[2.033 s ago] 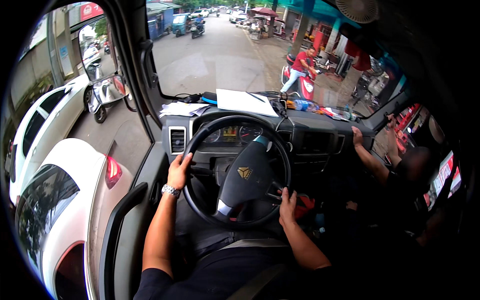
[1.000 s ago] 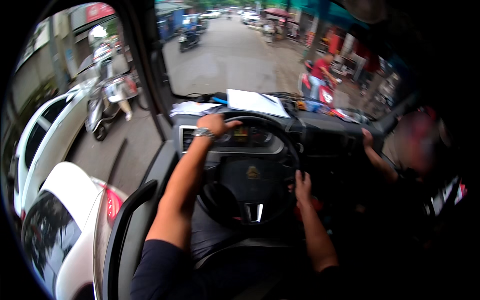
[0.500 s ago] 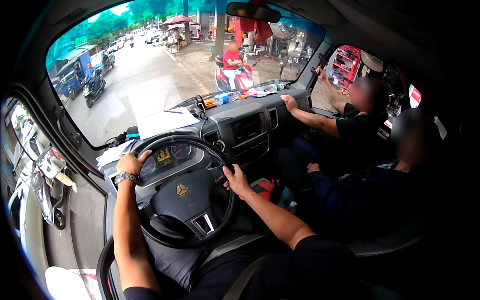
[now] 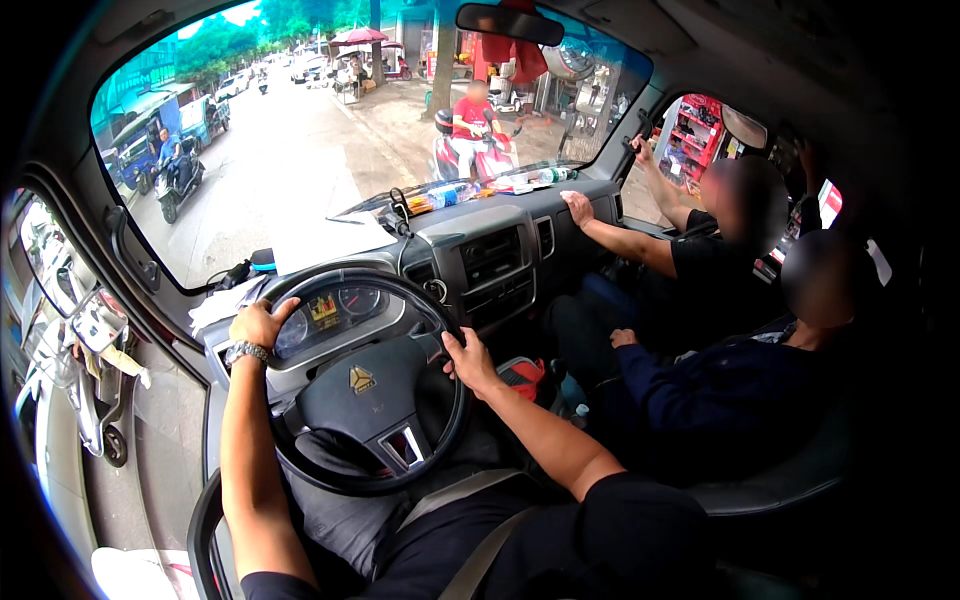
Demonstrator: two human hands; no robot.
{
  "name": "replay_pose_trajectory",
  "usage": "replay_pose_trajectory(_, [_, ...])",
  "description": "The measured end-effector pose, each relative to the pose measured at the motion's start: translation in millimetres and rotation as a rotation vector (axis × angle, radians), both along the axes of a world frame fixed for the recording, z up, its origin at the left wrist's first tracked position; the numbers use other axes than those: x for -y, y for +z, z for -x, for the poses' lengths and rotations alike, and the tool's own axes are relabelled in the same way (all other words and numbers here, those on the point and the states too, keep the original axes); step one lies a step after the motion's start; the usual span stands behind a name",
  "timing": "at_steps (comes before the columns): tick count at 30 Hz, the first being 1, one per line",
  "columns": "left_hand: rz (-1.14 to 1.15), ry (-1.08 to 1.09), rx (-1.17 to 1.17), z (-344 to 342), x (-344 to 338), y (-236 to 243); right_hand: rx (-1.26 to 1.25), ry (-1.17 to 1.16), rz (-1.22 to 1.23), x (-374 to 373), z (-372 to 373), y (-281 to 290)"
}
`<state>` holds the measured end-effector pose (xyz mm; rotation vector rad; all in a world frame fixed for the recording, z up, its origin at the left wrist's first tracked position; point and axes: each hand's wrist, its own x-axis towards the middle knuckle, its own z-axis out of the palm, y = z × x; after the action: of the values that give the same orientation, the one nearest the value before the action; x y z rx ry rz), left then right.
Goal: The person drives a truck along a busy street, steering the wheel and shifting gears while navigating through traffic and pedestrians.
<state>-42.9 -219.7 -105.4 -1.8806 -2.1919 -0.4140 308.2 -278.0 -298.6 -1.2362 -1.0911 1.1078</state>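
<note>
A black steering wheel (image 4: 368, 487) with an emblem on its hub is in front of me. My left hand (image 4: 259, 326) grips its upper left rim, with a metal watch (image 4: 246, 352) on that wrist. On the right side of the rim, my right hand (image 4: 470, 360) is closed round it, thumb pointing up. Behind the wheel, between my hands, shows the lit instrument panel (image 4: 325, 311). A seat belt (image 4: 485, 555) crosses my dark shirt.
Papers (image 4: 330, 246), a water bottle (image 4: 452, 195) and a cable lie on the dashboard (image 4: 460, 232). Two people sit at my right; one braces a hand (image 4: 577, 208) on the dashboard. Outside are a red scooter with rider (image 4: 470, 125), a dark scooter (image 4: 180, 185) and a white scooter (image 4: 95, 370) at the left.
The dark scooter ahead has come slightly nearer and left. The red scooter's rider has shifted slightly right and lowered their arms. Both my hands stay on the wheel.
</note>
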Motion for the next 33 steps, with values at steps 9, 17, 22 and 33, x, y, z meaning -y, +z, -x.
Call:
replay_pose_trajectory(9, [0.048,0.019,0.004,4,11,6,-0.044,-0.004,-0.017,7,8,-2])
replay_pose_trajectory(17, [0.070,-0.013,0.013,5,15,8,-0.044,-0.017,0.029,11,9,0])
replay_pose_trajectory(22, [0.061,-0.006,0.037,18,23,12,-0.084,0.015,0.021,10,21,-3])
replay_pose_trajectory(33, [0.055,-0.127,0.140,21,17,-3,0.014,-0.039,-0.020,24,12,-8])
